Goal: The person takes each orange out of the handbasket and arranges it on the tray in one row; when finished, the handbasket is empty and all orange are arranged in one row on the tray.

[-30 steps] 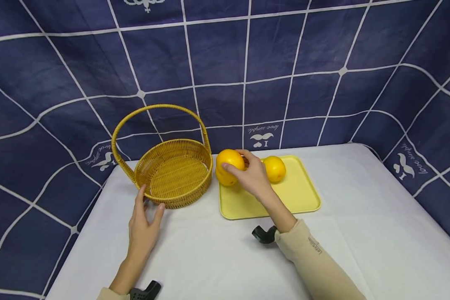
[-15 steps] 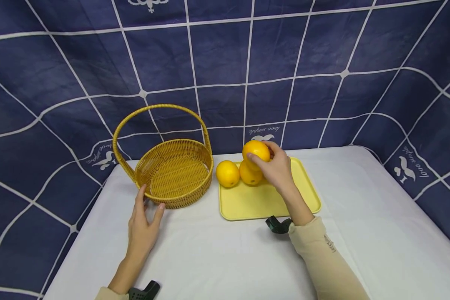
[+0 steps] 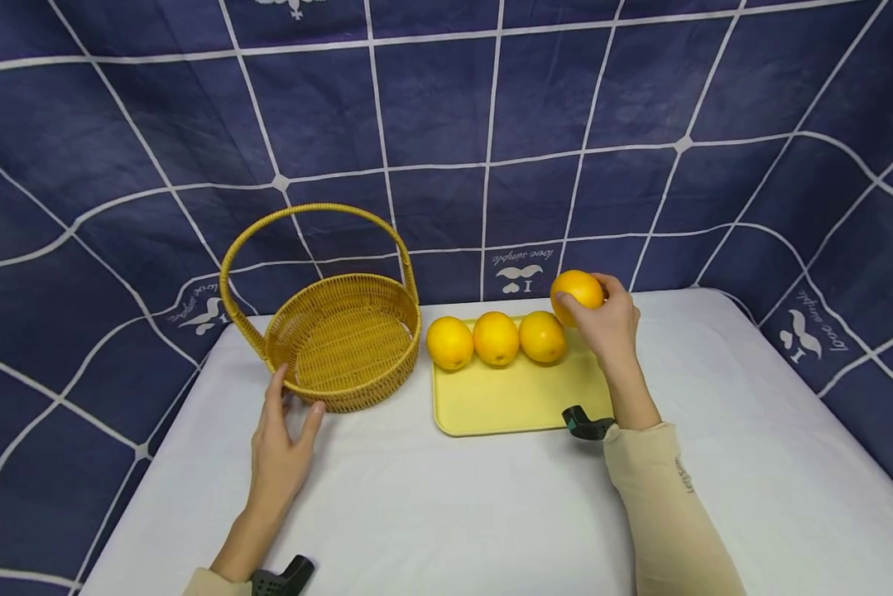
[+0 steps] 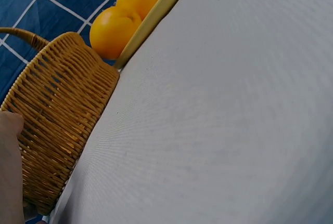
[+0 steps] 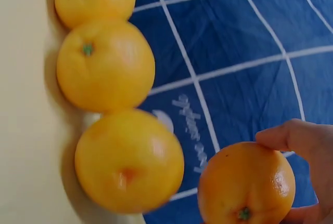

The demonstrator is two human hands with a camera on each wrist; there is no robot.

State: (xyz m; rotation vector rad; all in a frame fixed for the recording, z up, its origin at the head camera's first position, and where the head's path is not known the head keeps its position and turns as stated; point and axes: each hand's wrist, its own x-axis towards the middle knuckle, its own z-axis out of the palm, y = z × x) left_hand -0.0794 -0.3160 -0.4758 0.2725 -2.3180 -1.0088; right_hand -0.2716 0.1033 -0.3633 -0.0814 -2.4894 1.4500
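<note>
The round woven wicker basket (image 3: 345,343) stood empty, steadied at its near wall by the left hand (image 3: 282,451), whose fingers lay relaxed and held nothing. On the smooth yellow tray (image 3: 516,397), three glossy oranges (image 3: 496,338) sat in a row. The right hand (image 3: 610,323) gripped a fourth orange (image 3: 577,291), raised above the tray's far right corner.

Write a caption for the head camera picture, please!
Right hand lifts an orange above three on the yellow tray; left hand touches the basket.
</note>
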